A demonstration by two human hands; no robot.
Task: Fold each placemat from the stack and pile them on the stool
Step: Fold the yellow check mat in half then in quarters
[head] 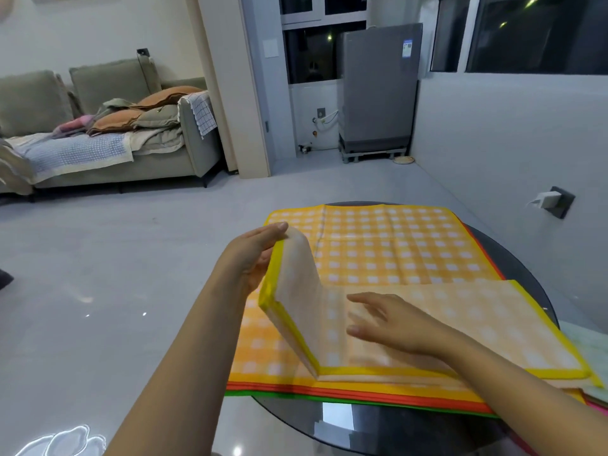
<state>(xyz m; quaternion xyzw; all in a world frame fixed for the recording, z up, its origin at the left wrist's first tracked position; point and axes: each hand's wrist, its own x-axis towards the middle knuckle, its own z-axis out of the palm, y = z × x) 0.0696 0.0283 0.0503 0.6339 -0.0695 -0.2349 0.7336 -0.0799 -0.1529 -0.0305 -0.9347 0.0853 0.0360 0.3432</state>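
Open floor (131,291) left of the round table (411,429); wall (510,143) close on its right.

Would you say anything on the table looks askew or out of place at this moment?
Nothing is spilled or damaged. The placemat stack overhangs the round table's front-left edge, with lower mats' orange and green borders fanned unevenly beneath the yellow placemat.

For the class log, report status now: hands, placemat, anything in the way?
Left hand grips the yellow placemat's raised left end; right hand flat on the folded part. Placemat half-folded, on the stack. Nothing in the way.
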